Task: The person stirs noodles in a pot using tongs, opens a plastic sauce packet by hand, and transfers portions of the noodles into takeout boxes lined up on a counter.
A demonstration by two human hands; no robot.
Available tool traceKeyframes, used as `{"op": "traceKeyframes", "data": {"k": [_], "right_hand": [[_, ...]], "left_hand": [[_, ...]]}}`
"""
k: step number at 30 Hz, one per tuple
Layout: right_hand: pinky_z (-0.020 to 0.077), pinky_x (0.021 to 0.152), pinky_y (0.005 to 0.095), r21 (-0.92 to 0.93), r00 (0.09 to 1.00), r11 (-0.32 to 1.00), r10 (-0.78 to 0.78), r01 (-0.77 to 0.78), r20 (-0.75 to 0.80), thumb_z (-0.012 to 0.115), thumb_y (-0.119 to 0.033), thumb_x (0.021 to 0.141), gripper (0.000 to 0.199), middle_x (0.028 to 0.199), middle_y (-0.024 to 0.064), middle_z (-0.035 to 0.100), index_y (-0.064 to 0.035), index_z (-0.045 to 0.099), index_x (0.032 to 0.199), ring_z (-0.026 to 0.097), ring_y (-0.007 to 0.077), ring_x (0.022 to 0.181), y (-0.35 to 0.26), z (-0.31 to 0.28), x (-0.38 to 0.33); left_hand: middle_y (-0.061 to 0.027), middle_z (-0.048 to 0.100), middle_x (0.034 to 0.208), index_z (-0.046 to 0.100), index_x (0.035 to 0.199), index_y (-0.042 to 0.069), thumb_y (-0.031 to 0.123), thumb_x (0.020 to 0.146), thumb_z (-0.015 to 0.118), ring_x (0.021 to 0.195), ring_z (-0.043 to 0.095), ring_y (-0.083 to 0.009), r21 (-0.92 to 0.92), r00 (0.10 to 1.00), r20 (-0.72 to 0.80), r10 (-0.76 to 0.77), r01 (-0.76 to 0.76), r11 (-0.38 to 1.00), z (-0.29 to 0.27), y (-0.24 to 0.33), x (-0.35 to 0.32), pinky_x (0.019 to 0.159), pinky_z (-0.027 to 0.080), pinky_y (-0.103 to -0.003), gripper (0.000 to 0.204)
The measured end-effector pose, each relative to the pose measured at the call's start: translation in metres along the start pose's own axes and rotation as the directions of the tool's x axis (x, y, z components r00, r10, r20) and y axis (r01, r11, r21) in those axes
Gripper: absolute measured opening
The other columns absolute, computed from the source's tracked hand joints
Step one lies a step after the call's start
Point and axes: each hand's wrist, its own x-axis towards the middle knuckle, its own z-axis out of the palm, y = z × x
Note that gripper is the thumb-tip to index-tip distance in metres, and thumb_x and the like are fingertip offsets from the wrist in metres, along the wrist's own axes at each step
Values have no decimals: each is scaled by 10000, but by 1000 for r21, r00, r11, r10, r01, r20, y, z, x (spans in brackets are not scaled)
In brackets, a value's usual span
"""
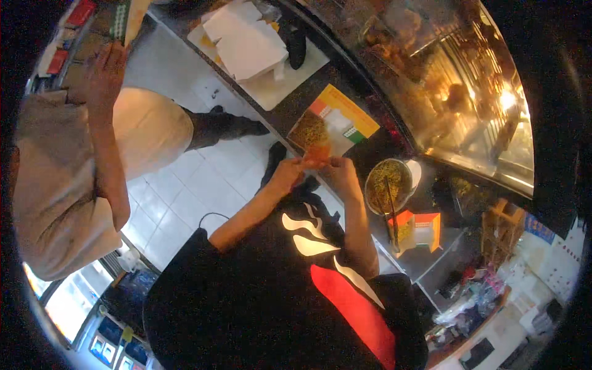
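Both my hands meet over the counter's near edge, with my left hand [288, 175] and my right hand [340, 176] closed on a small orange-red piece [316, 156]. It looks soft, like a little packet or film, though its exact kind is unclear. Just beyond it lies an open takeaway box [365, 123], orange, white and green, with chopped yellowish-green food [308, 131] at its near left end. Right of my right hand stands a round bowl [368, 192] of similar food, a long dark utensil [391, 213] resting in it. A second open box [427, 223] sits nearer, partly filled.
White boxes or papers [243, 40] are stacked on a board at the far left of the counter, beside a dark object [296, 49]. A lit glass case [475, 105] borders the far right. At left stands another person [68, 179], holding a patterned box [126, 21].
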Motion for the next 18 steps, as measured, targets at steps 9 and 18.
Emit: {"op": "traceKeyframes", "data": {"k": [9,18], "right_hand": [[484,640,391,-527,976,847,-43,-77,-213,663,-252,788,283,757,206,656,23,679,853,658,276,703,-27,-5,26],[473,573,356,-563,993,827,-54,-12,-101,669,-252,786,283,745,144,660,5,682,902,622,243,616,-46,-24,50]], "left_hand": [[-52,638,802,684,965,17,162,777,730,686,582,-142,7,984,-138,116,-116,993,17,-19,43,607,478,-301,242],[-69,587,946,581,1120,103,269,934,518,782,548,-163,-246,908,149,391,-349,904,50,-8,50,665,439,-296,257]]}}
